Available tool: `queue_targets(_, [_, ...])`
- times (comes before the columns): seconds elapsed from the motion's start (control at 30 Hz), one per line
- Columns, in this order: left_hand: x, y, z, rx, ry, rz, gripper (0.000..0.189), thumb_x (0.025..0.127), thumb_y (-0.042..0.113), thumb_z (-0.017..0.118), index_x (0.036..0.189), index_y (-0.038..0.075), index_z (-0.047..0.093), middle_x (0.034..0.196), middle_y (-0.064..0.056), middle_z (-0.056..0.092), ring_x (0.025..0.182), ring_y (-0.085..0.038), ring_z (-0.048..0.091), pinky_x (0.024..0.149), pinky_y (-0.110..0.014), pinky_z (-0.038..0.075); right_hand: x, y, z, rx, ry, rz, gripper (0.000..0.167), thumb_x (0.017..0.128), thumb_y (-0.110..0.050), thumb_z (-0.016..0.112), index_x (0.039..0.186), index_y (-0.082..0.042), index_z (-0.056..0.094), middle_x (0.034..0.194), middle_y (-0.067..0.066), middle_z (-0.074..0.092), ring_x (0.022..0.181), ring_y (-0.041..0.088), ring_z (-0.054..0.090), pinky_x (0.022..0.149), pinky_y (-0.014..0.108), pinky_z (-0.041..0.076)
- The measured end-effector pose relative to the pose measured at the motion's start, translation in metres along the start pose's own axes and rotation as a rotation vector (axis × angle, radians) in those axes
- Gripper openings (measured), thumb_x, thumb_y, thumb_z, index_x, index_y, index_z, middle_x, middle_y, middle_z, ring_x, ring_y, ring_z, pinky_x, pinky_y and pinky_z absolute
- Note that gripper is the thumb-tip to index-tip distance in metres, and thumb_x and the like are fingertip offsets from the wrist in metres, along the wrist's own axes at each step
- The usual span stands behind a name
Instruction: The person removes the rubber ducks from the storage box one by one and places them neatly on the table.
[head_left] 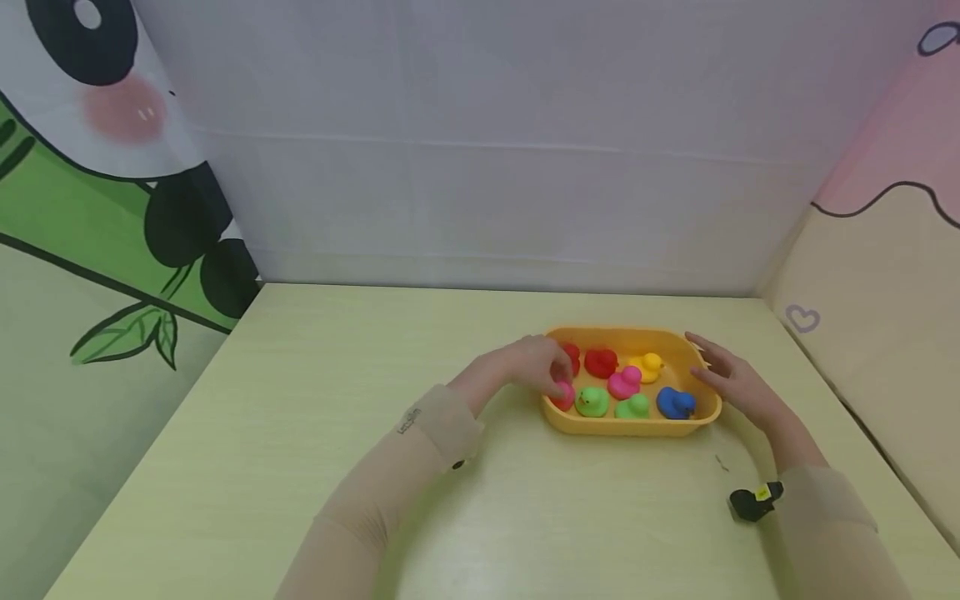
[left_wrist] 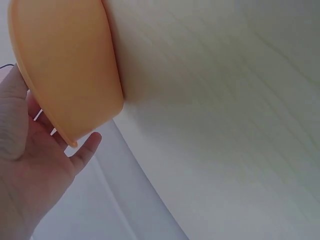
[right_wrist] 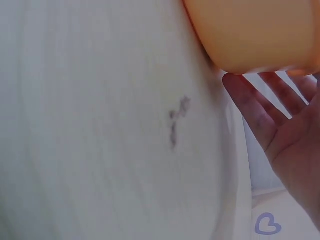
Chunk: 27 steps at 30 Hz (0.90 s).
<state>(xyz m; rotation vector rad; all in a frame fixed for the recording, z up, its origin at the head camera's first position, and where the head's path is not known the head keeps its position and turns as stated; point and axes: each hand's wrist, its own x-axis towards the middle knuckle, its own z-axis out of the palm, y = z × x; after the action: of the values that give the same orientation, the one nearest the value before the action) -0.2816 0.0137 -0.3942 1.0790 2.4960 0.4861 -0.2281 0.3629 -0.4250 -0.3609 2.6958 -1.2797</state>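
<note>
A yellow-orange tray (head_left: 622, 427) holds several small toy ducks. My left hand (head_left: 536, 365) reaches over its left end, and its thumb and finger pinch a pink duck (head_left: 562, 398) there. In the left wrist view that hand (left_wrist: 42, 155) curls over the tray's rim, with the duck hidden behind the wall. My right hand (head_left: 738, 385) rests at the tray's right end, fingers spread and relaxed; in the right wrist view its fingertips (right_wrist: 232, 80) are right at the outer wall.
Inside the tray also sit red ducks (head_left: 601, 362), a yellow duck (head_left: 649, 367), a second pink duck (head_left: 625, 382), green ducks (head_left: 592, 402) and a blue duck (head_left: 677, 403). The pale wooden table (head_left: 300, 417) meets a white backdrop (head_left: 487, 208) and printed side panels (head_left: 885, 333).
</note>
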Motion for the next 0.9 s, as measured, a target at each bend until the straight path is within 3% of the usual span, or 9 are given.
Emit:
queue_targets(0.17, [-0.002,0.002,0.003,0.075,0.075,0.032,0.014,0.082,0.035,0.071,0.09,0.023,0.069,0.083,0.011,0.061,0.082,-0.01,0.053,0.074,-0.021,0.045,-0.002,-0.001,0.002,-0.023,0.008,-0.003,0.06,0.1,-0.027,0.047,0.151,-0.013,0.019,0.153,0.026,0.018,0.129,0.06,0.023,0.096,0.068,0.031])
queue_targets(0.33, [-0.003,0.003,0.004,0.106,0.156,0.041,0.016,0.083,0.037,0.069,0.094,0.025,0.071,0.084,0.015,0.062,0.084,-0.007,0.052,0.084,-0.028,0.041,0.0,-0.002,0.002,-0.071,0.018,0.023,0.06,0.099,-0.027,0.047,0.151,-0.012,0.02,0.151,0.03,0.019,0.127,0.061,0.024,0.095,0.068,0.032])
queue_targets(0.47, [-0.006,0.003,0.004,0.087,0.205,0.024,0.018,0.083,0.039,0.068,0.095,0.026,0.071,0.084,0.019,0.062,0.086,-0.006,0.05,0.088,-0.032,0.036,0.002,-0.001,0.003,-0.074,0.016,0.041,0.06,0.1,-0.027,0.047,0.151,-0.011,0.02,0.15,0.031,0.019,0.128,0.061,0.024,0.094,0.066,0.034])
queue_targets(0.7, [-0.018,0.008,-0.006,-0.008,0.265,0.013,0.023,0.083,0.036,0.068,0.101,0.022,0.073,0.084,0.014,0.065,0.083,-0.008,0.053,0.073,-0.021,0.044,0.004,0.001,0.006,-0.045,0.019,0.078,0.06,0.099,-0.028,0.047,0.151,-0.013,0.019,0.151,0.03,0.018,0.129,0.059,0.023,0.096,0.065,0.033])
queue_targets(0.9, [-0.031,0.009,-0.02,-0.055,0.326,0.028,0.023,0.084,0.034,0.069,0.103,0.022,0.074,0.091,0.011,0.068,0.086,-0.009,0.056,0.077,-0.024,0.044,0.001,-0.002,0.007,-0.039,0.026,0.083,0.059,0.1,-0.028,0.046,0.151,-0.014,0.02,0.151,0.03,0.018,0.129,0.06,0.023,0.096,0.064,0.034])
